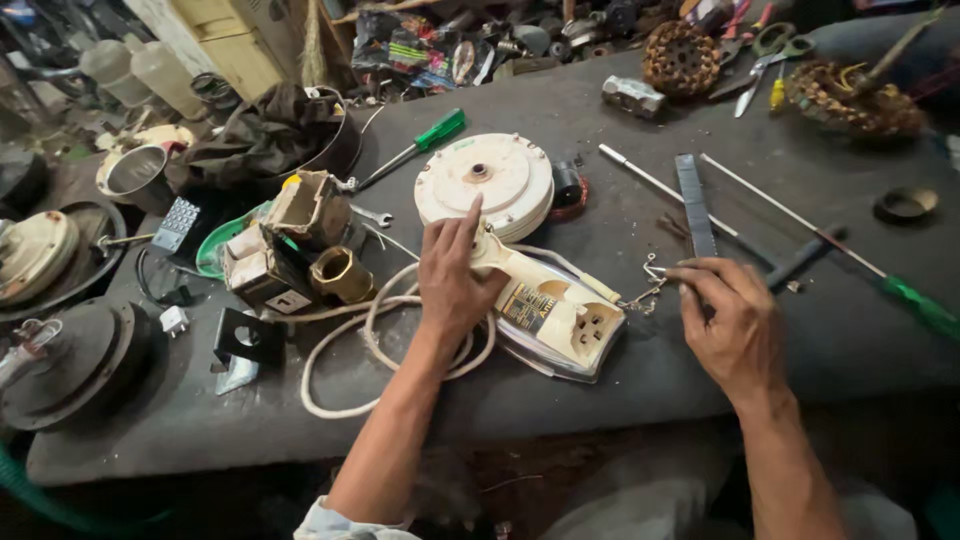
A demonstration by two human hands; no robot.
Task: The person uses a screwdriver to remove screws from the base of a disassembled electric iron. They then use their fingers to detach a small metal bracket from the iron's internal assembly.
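Note:
My left hand (453, 272) lies on the handle end of a cream electric iron (553, 318) that rests on its side on the dark workbench (640, 390). Its white cord (345, 350) loops on the bench to the left. My right hand (733, 322) is to the iron's right, fingers pinched on a thin metal tool (668, 271) whose tip points at loose wires (640, 295) coming out of the iron's rear. A round cream motor housing (488, 183) sits just behind the iron.
A green-handled screwdriver (412, 150) lies behind the housing, another (900, 292) at the right. A flat file (694, 203), metal rods, scissors (768, 55) and wound copper coils (850, 100) are at the back right. Boxes, a brass fitting (340, 273) and fan parts crowd the left.

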